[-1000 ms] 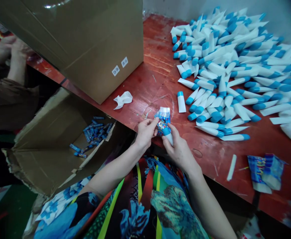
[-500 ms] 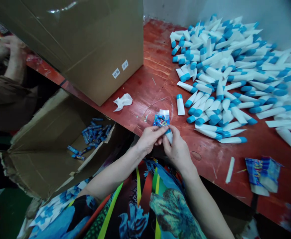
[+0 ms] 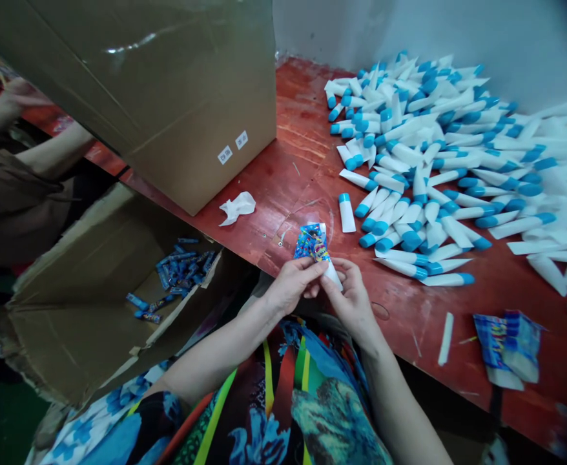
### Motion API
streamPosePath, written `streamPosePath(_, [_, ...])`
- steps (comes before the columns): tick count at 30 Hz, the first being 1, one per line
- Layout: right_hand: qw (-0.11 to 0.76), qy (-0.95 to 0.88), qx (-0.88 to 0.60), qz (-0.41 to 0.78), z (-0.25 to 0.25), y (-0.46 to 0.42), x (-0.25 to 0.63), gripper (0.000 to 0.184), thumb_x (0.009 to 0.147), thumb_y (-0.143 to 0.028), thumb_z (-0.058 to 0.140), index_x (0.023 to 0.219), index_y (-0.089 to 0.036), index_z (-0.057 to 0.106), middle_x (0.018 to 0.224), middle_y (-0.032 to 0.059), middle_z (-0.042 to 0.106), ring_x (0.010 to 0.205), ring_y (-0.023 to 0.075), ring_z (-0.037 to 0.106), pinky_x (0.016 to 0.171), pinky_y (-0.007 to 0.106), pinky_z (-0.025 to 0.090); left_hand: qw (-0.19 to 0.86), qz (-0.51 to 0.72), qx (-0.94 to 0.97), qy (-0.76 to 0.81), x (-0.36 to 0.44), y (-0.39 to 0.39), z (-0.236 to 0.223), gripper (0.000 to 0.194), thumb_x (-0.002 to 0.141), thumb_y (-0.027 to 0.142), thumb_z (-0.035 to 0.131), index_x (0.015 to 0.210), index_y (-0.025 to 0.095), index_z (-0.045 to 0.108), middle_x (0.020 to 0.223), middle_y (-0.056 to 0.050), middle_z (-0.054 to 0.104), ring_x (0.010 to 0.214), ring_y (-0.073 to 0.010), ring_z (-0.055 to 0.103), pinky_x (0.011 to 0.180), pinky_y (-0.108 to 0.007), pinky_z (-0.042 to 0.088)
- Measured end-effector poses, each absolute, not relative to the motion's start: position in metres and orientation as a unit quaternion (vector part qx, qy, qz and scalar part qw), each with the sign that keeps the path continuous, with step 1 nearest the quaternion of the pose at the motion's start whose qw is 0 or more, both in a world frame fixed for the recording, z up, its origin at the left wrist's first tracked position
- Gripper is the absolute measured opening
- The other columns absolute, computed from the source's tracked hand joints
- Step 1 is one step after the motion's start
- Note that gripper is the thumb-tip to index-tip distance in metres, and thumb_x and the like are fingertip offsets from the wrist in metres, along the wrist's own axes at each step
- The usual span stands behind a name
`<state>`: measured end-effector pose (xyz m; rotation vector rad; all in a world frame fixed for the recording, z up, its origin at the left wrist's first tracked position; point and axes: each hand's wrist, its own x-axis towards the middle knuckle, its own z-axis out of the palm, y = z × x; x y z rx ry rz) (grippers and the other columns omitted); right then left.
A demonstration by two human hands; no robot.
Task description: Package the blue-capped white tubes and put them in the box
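Note:
My left hand [image 3: 290, 285] and my right hand [image 3: 351, 298] meet at the near edge of the red table [image 3: 288, 174]. Together they pinch a small white tube [image 3: 332, 276] with a colourful blue printed sleeve [image 3: 310, 242] covering its upper end. The sleeve sticks up from between my fingertips. A large heap of white tubes with blue caps [image 3: 438, 155] fills the right of the table. One lone tube [image 3: 346, 210] lies just beyond my hands.
A big closed cardboard box [image 3: 177, 84] stands on the table at left. An open carton [image 3: 99, 284] below the edge holds several sleeved tubes [image 3: 177, 271]. A stack of printed sleeves [image 3: 509, 342] lies at right. A crumpled white scrap [image 3: 237, 206] lies near the box. Another person's arm [image 3: 46, 148] shows far left.
The sleeve has slid further over the tube between my fingers, so less white shows above. My hands have shifted slightly toward the table edge. The other person's hands have moved.

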<state>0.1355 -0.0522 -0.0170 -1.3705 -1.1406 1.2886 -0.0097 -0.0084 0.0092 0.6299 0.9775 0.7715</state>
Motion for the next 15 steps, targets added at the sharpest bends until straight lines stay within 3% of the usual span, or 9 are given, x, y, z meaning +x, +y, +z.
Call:
streamPosePath(3, [0.475,-0.455,-0.548,0.517,-0.012,-0.049,0.133,0.047,0.091,-0.055,0.071,0.124,-0.025,0.056,0.096,0.0015,0.073,0.078,0.0187,0.068,0.07,0.033,0.053,0.765,0.359,0.29,0.448,-0.013,0.0,0.009,0.046,0.077,0.056,0.084,0.083,0.014,0.065,0.052,0.004,0.051,0.042,-0.0062,0.043,0.043,-0.023,0.019])
streamPosePath(8, [0.456,-0.404,-0.509,0.608,-0.012,-0.058,0.133,0.054,0.093,-0.058,0.066,0.137,-0.028,0.054,0.078,-0.0034,0.063,0.049,0.0123,0.047,0.045,0.027,0.039,0.774,0.402,0.257,0.416,-0.015,0.007,0.007,0.05,0.077,0.059,0.083,0.079,0.014,0.061,0.057,0.003,0.055,0.042,-0.004,0.041,0.042,-0.022,0.019])
streamPosePath(15, [0.464,-0.389,-0.53,0.593,-0.019,-0.057,0.133,0.052,0.093,-0.058,0.066,0.135,-0.029,0.057,0.07,-0.004,0.057,0.05,0.0139,0.047,0.043,0.027,0.037,0.781,0.338,0.29,0.438,-0.004,-0.012,0.004,0.052,0.073,0.061,0.084,0.079,0.014,0.062,0.058,0.001,0.059,0.041,-0.0048,0.043,0.042,-0.023,0.017])
